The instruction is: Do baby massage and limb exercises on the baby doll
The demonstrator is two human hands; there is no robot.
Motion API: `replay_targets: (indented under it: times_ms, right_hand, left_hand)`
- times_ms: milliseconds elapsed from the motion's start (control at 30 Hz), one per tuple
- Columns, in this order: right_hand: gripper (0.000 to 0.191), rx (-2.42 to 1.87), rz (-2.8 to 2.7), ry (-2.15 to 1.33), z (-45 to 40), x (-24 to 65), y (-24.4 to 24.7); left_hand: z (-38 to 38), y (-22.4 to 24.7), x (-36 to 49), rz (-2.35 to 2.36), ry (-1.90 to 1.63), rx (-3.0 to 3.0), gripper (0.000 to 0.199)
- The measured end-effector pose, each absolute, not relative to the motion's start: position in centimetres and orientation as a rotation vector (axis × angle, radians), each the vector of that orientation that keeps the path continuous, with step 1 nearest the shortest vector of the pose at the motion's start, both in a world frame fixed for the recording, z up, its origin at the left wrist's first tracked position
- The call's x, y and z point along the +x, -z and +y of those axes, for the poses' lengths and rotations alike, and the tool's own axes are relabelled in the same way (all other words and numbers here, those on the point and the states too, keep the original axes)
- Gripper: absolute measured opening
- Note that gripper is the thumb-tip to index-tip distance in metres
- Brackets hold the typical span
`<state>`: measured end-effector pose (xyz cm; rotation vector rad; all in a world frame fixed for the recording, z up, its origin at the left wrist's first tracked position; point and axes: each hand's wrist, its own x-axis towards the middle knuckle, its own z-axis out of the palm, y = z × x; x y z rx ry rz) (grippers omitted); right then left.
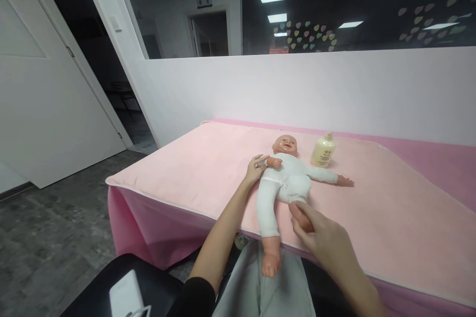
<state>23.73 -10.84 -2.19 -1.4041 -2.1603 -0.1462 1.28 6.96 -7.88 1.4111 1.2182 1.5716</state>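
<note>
A baby doll [286,171] with a white cloth body lies on its back on the light pink cover, its head toward the wall. My left hand [256,167] is at the doll's bent arm on the left, fingers curled around the forearm by the small hand. With my right hand [320,230] I grip the doll's bent leg at the foot, which is partly hidden by my fingers. The doll's other leg is stretched out and hangs over the table edge above my lap. Its other arm points out to the right.
Beside the doll's head stands a pale yellow pump bottle [323,151]. The pink-covered table [167,168] meets a white wall with a window above. A white power bank [126,293] with a cable lies on a black seat at lower left. A door [52,69] stands at left.
</note>
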Motion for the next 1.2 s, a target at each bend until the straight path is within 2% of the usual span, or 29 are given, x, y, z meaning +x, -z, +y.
replay_targets:
  times_ms: [200,400,567,700,867,1033,1200]
  right_hand:
    - [0.024,-1.278,-2.27,0.119,-13.6,23.8,6.3]
    - [0.027,-1.274,-2.199,0.171,-14.6,23.4,7.7]
    - [0.031,-1.216,-2.158,0.288,-14.9,23.1,8.1]
    - [0.028,-1.222,-2.217,0.17,-14.7,23.9,7.4]
    - [0.021,-1.221,-2.346,-0.102,-14.2,25.4,2.5]
    - [0.02,-1.184,-2.138,0.034,-12.9,25.5,-2.6]
    - [0.028,-1.307,-1.861,0.081,-7.6,24.0,-1.2]
  left_hand:
    - [7.4,7.8,1.3,1.036,-1.728,0.959,0.054]
    - [8.1,8.2,0.4,1.039,-1.871,0.552,0.028]
    - [8.1,8.0,-0.5,0.917,-1.814,0.295,0.02]
    - [7.9,7.8,-0.5,0.887,-1.829,0.401,0.022]
    - [8.0,7.9,0.2,0.886,-1.839,0.582,0.027]
    - [8.2,8.4,0.8,1.174,-1.838,1.024,0.044]
    - [8.1,9.0,0.9,1.383,-1.605,1.655,0.042]
